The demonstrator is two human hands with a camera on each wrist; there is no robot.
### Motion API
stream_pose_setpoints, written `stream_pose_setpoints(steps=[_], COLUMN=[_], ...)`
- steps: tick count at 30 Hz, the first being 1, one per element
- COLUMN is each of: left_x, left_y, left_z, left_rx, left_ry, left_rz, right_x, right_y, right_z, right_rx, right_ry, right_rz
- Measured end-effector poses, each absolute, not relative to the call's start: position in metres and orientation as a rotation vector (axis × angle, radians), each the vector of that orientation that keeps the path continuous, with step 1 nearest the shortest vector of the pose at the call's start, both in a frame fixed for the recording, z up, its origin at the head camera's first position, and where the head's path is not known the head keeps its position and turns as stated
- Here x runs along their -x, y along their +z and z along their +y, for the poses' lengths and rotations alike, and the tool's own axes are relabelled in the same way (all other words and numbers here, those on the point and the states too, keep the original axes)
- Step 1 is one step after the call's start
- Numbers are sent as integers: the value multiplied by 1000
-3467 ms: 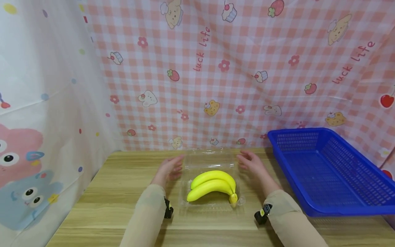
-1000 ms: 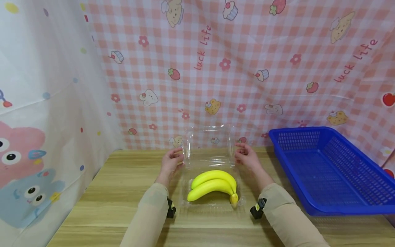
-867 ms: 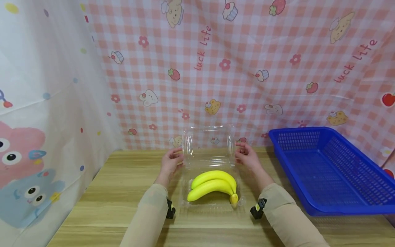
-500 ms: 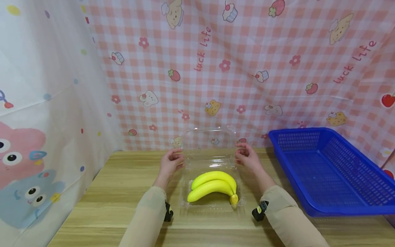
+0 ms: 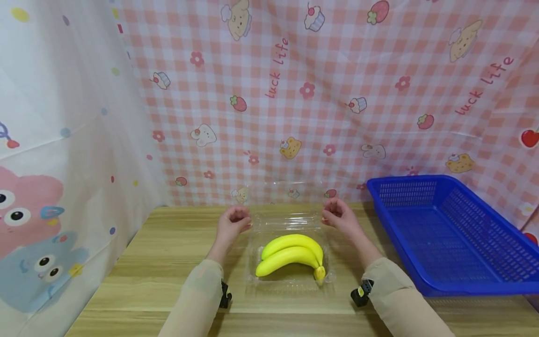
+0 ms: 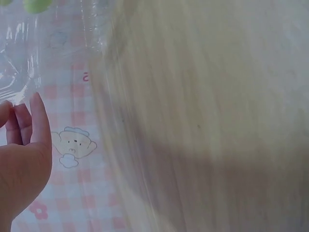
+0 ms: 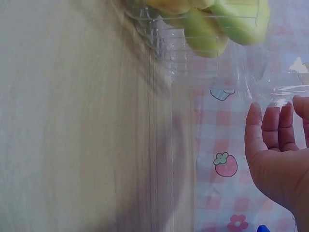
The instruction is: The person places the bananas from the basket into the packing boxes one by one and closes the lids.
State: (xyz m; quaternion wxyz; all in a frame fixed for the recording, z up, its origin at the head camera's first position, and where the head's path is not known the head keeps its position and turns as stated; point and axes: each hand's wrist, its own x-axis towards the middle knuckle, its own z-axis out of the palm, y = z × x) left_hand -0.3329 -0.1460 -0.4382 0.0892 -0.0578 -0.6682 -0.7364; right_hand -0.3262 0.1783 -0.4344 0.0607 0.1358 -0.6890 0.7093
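In the head view, two joined yellow bananas [image 5: 288, 269] lie in the base of a clear plastic clamshell box [image 5: 290, 283], stem end to the right. Its hinged lid [image 5: 290, 220] stands raised behind them, faint against the backdrop. My left hand [image 5: 229, 228] pinches the lid's left edge between thumb and fingers. At the opposite edge, my right hand [image 5: 343, 220] does the same. The left wrist view has that hand's fingertips [image 6: 37, 104] right at the shiny plastic. In the right wrist view the bananas [image 7: 205, 36] show through the ribbed box wall.
A large blue plastic basket [image 5: 455, 243] stands to the right, beside my right forearm. The wooden table [image 5: 168, 262] ends at a pink checked cloth backdrop [image 5: 337, 121]. A white patterned curtain [image 5: 84, 140] hangs on the left.
Since the first frame, both hands have come to the lid's sides and the lid has risen. Over the last second its top edge has dropped lower in view and the fingers have curled more.
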Motion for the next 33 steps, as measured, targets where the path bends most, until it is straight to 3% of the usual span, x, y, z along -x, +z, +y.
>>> stream_pose_setpoints(steps=[13,26,33], left_x=[327,318,294], left_y=[-444,-442,-421], left_z=[-155,-160,-157], left_rx=[343,411,495], left_ry=[-2000,-1735,-1637], left_rz=[-2100,-2230,-2264], right_x=[321,308,306], right_y=[-437,-436,-441], right_z=[187,192,197], right_rx=[-601,-589,-696], right_ry=[2002,1676,1663], right_rz=[-2158,-2318,-2301])
